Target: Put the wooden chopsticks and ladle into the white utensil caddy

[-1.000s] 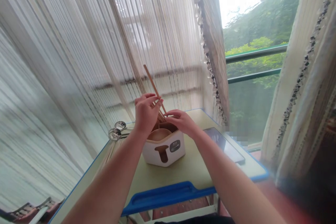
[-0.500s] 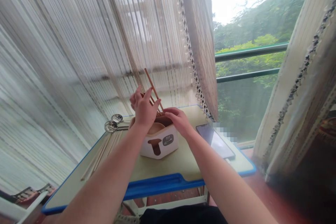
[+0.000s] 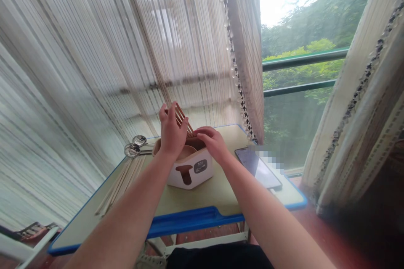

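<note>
A white utensil holder [image 3: 194, 178] with a brown inside and a T-shaped opening stands on the small table. Several brown wooden chopsticks [image 3: 186, 124] rise upright from its back part. Round their upper ends curl the fingers of my left hand [image 3: 173, 132], thumb on the near side. My right hand [image 3: 212, 141] grips the holder's right back rim, its fingertips close to the lower part of the chopsticks. Inside the holder, in front, rests the rounded brown head of a spoon or ladle [image 3: 187, 152]. My left wrist hides part of the holder.
On the table's left lie several pale chopsticks [image 3: 121, 185] and two metal skimmers or slotted ladles [image 3: 131, 150]. A phone [image 3: 259, 168] lies at the right. The table [image 3: 170, 201] has a blue edge; striped curtains [image 3: 189, 50] hang close behind it.
A chopstick that stood out above the others has gone down level with them. My left hand has shifted slightly and now closes round the bunch; my right hand stays at the rim.
</note>
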`<action>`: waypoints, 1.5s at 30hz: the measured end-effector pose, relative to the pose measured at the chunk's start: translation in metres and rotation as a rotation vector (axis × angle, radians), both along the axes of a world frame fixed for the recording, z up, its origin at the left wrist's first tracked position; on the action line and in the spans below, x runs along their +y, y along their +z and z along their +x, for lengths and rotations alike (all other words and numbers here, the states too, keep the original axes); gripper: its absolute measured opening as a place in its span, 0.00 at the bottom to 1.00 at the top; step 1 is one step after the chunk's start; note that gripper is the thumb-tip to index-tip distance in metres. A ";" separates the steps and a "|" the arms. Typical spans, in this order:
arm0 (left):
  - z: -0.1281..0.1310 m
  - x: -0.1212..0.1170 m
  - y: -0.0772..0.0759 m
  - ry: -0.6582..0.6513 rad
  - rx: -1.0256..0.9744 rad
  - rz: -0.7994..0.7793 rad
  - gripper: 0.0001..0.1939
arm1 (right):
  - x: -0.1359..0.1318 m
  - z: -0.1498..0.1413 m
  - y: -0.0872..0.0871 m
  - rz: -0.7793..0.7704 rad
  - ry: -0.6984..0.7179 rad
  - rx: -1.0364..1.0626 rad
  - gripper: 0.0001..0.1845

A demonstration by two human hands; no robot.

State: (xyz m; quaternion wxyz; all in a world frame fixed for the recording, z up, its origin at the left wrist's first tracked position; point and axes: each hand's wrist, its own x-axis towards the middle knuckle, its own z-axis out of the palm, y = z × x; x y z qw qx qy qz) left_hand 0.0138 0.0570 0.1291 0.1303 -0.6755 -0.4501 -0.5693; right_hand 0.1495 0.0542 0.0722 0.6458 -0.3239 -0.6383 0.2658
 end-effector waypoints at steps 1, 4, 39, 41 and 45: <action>0.001 -0.001 0.000 0.005 0.002 0.001 0.28 | 0.000 0.000 0.000 0.005 -0.002 0.000 0.08; 0.004 -0.004 0.001 0.026 0.009 -0.003 0.26 | 0.001 0.001 0.000 0.013 -0.011 0.018 0.07; -0.019 0.003 0.001 -0.853 -0.596 -0.674 0.17 | 0.001 0.001 -0.002 0.005 0.017 -0.075 0.11; -0.020 0.002 0.001 -0.861 -0.602 -0.674 0.17 | 0.001 0.001 -0.002 0.004 0.030 -0.078 0.11; -0.021 0.000 0.006 -0.820 -0.605 -0.657 0.20 | 0.001 0.001 -0.002 -0.006 0.031 -0.065 0.11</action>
